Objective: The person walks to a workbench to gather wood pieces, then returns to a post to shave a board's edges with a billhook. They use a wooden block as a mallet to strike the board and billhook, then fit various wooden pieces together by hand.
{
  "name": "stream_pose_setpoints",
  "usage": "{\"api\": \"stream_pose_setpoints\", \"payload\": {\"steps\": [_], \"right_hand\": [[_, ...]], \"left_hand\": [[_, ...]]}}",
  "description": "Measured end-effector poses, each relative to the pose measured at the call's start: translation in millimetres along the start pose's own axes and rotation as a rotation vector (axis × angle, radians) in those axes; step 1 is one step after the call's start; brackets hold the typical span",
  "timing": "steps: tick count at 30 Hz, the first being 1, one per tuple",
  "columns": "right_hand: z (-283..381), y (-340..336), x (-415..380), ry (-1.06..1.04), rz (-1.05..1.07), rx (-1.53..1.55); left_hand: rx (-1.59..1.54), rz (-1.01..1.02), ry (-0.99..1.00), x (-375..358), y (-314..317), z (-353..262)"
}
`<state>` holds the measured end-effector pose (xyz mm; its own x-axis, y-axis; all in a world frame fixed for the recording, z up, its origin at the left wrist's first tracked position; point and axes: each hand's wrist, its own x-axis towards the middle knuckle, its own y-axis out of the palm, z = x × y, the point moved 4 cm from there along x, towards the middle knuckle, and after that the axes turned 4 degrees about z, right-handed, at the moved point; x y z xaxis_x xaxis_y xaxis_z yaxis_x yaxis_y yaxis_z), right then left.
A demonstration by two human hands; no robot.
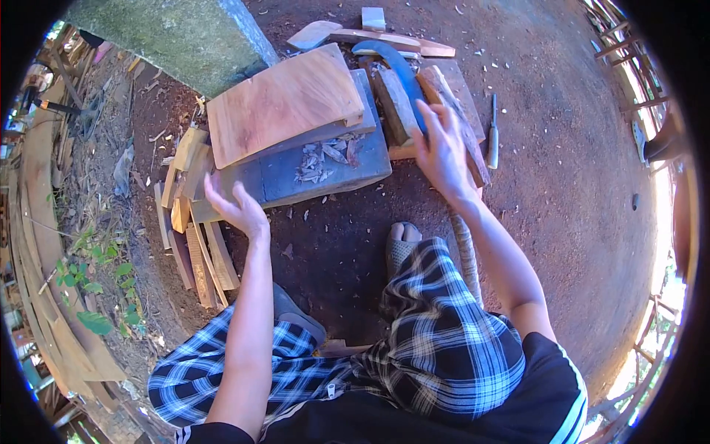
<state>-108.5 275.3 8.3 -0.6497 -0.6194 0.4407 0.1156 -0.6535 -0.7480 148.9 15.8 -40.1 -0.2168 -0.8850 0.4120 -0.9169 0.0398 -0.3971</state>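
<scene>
My left hand (pixel 240 213) is open with its fingers apart, at the near left corner of a low workbench (pixel 281 185). On that bench a smooth reddish wooden board (pixel 285 103) lies tilted on another flat piece, with wood shavings (pixel 322 159) beside it. My right hand (pixel 446 157) is raised over the wood pieces to the right, fingers apart. Just beyond its fingers is a curved, bluish blade (pixel 403 72), resting among wood blocks (pixel 392 103). The blade's near end passes behind my fingers, and I cannot see whether they touch it.
A knife (pixel 493 137) with a pale handle lies on the dirt floor at right. Wood offcuts (pixel 200 251) lean at the bench's left end. A mossy slab (pixel 177 37) stands behind. A stick (pixel 464 248) is by my right knee. Planks (pixel 52 244) line the far left.
</scene>
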Motion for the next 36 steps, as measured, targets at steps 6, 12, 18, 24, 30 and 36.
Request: {"api": "stream_pose_setpoints", "payload": {"steps": [6, 12, 18, 24, 30, 36], "right_hand": [[-22.9, -2.7, -45.8, 0.132, 0.218, -0.227], [-59.1, 12.7, -51.5, 0.448, 0.404, -0.09], [-23.6, -18.3, -33.4, 0.658, 0.243, 0.612], [11.0, -31.6, -17.4, 0.662, 0.352, 0.676], [57.9, -23.0, -18.6, 0.468, 0.482, 0.427], [79.6, -28.4, -6.9, 0.266, 0.466, 0.264]], "left_hand": [[-0.15, 0.072, -0.044, -42.1, 10.0, -24.1], [0.118, 0.285, 0.524, -27.8, 40.7, -117.3], [0.485, 0.578, 0.631, 20.5, 69.3, -111.4], [0.534, 0.538, 0.678, 25.7, 78.3, -107.0], [0.565, 0.495, 0.692, 26.2, 86.5, -98.3], [0.413, 0.397, 0.743, 24.0, 86.5, -89.5]]}}
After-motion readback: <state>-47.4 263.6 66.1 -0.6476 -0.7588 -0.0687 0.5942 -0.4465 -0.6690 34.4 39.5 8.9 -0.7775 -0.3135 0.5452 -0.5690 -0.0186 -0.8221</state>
